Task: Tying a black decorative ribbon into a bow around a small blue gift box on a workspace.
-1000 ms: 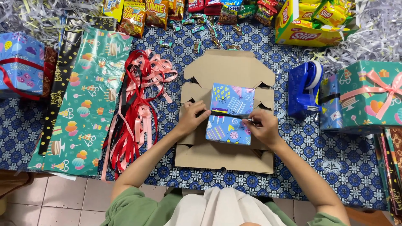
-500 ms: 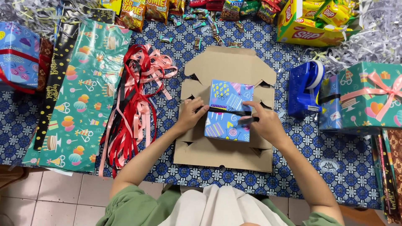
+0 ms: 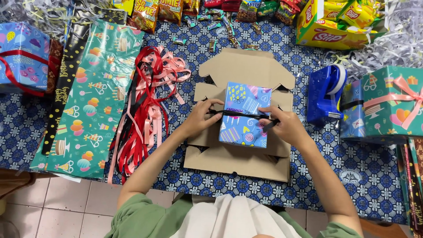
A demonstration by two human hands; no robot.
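**Black ribbon pulled across small wrapped box – slip risk**

Black ribbon [image 3: 241, 114] runs taut across top of the small blue-wrapped box [image 3: 245, 114], which sits on a flat unfolded cardboard blank [image 3: 246, 70], mid-table, right in front of the person. Left hand [image 3: 200, 119] pinches ribbon at the box's left edge, fingers closed on it. Right hand [image 3: 284, 125] pinches the other end at the right edge, also closed; a short tail sticks out below the fingers.

Risks, my read:
- Ribbon is thin and the wrap looks glossy, so uneven pull L vs R could slide it off-centre or off the near edge.
- Box isn't pinned by anything but the ribbon; a hard tug could skid or rotate it on the cardboard.
- Blank has loose flaps, and one could catch the ribbon if it's passed under.
- Red/pink/black ribbon pile [image 3: 145, 105] lies near left elbow; the sleeve could drag it.

Counts:
- hands: 2
- box being tied: 1
- ribbon in hand: 1
- cardboard blank: 1
- blue tape dispenser [image 3: 325, 94]: 1, right of the blank
- other wrapped boxes: 3 clear – blue one with red ribbon [image 3: 20, 57] far left, teal one with pink ribbon [image 3: 392, 101] right, smaller blue one [image 3: 352, 117] beside it
- teal wrapping sheet [image 3: 88, 97]: 1, plus dark sheet [image 3: 66, 75] partly under it
- yellow snack carton [image 3: 335, 22]: 1
- snack packs along top edge: several, can't count, cropped.
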